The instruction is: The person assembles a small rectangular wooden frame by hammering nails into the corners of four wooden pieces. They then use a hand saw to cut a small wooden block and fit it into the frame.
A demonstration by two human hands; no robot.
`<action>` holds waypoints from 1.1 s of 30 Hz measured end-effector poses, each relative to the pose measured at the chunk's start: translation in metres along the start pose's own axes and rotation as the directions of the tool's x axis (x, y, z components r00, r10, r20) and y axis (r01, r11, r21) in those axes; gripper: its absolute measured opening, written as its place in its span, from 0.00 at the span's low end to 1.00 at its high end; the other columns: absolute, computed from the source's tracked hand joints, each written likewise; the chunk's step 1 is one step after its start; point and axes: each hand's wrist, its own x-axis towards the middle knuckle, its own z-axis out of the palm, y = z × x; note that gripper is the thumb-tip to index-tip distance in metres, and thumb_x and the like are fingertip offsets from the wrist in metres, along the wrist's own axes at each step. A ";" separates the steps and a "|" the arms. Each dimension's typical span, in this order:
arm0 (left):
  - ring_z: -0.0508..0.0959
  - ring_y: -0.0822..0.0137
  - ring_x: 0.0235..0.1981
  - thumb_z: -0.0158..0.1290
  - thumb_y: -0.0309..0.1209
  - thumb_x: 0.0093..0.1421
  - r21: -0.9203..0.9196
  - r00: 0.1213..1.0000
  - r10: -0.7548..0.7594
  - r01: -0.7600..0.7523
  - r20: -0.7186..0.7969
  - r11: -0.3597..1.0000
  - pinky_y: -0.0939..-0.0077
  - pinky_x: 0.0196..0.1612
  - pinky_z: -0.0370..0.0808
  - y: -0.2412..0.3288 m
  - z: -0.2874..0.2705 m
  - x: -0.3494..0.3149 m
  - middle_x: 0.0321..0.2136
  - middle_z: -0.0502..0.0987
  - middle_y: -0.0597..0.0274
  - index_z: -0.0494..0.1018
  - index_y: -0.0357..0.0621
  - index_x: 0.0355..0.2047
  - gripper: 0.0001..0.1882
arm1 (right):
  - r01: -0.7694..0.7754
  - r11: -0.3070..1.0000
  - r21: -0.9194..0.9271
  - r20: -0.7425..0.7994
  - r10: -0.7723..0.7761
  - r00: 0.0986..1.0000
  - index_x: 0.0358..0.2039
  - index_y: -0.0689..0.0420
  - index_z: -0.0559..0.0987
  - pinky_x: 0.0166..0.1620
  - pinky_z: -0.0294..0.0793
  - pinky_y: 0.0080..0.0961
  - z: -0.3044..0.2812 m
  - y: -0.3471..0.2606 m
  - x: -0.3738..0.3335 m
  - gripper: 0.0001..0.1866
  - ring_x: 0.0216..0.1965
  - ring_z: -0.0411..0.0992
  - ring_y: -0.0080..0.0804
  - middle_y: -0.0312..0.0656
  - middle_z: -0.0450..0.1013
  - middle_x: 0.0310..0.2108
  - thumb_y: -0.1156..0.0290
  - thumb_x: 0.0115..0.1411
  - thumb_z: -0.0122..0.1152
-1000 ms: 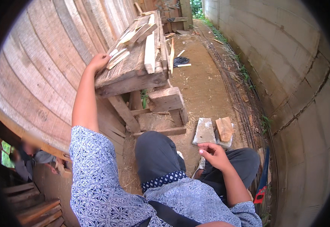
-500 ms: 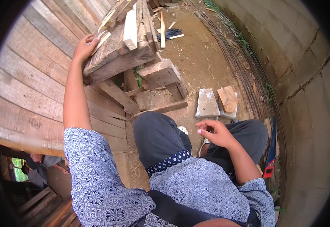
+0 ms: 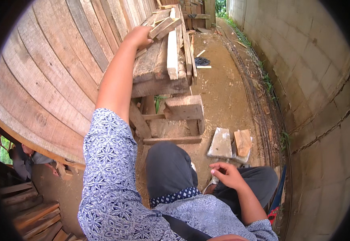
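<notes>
My left arm reaches forward over the rough wooden bench [image 3: 144,70]. At its far part my left hand [image 3: 138,37] is closed on the near end of short wood pieces [image 3: 166,29], which lie slantwise over other wood; some of its fingers are hidden. A pale squared wood strip [image 3: 172,54] lies lengthwise on the bench, beside darker narrow boards [image 3: 188,60]. Above my bent right leg hovers my right hand [image 3: 228,176], fingers loosely bent and apart, with nothing in it.
A plank wall [image 3: 50,76] rises on the left, a block wall [image 3: 303,60] on the right. Concrete pieces [image 3: 221,143] and a wood offcut [image 3: 243,142] lie on the ground ahead. Long rods [image 3: 259,108] run along the right wall. Another person [image 3: 22,158] is at lower left.
My view has tilted upward. My left hand has moved from thin strips at the bench's left edge farther along, to the short wood pieces. My right hand stays near my leg.
</notes>
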 end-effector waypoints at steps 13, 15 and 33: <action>0.78 0.60 0.54 0.51 0.40 0.69 -0.858 0.862 -0.255 -0.316 -0.438 0.405 0.60 0.57 0.78 0.032 -0.122 -0.071 0.52 0.77 0.50 0.65 0.30 0.59 0.27 | 0.058 0.997 0.059 -0.088 -0.052 0.995 0.51 0.59 0.79 0.47 0.74 0.24 -0.010 -0.037 -0.001 0.17 0.43 0.74 0.23 0.38 0.78 0.41 0.70 0.63 0.64; 0.82 0.65 0.41 0.56 0.34 0.62 -0.866 0.786 -0.365 -0.475 -0.498 0.158 0.70 0.45 0.80 0.094 -0.140 -0.115 0.39 0.82 0.49 0.76 0.35 0.49 0.18 | 0.232 0.962 0.145 -0.279 -0.185 0.942 0.56 0.60 0.76 0.50 0.74 0.26 -0.024 -0.048 -0.004 0.20 0.48 0.74 0.27 0.41 0.76 0.48 0.72 0.63 0.62; 0.80 0.54 0.49 0.55 0.43 0.62 -0.500 0.897 -0.182 -0.050 -0.404 0.865 0.63 0.53 0.76 0.004 -0.067 -0.002 0.48 0.80 0.46 0.74 0.39 0.54 0.25 | 0.188 0.981 -0.037 -0.497 -0.181 0.848 0.55 0.61 0.72 0.47 0.74 0.25 -0.156 -0.111 0.016 0.19 0.43 0.77 0.28 0.41 0.77 0.46 0.66 0.67 0.58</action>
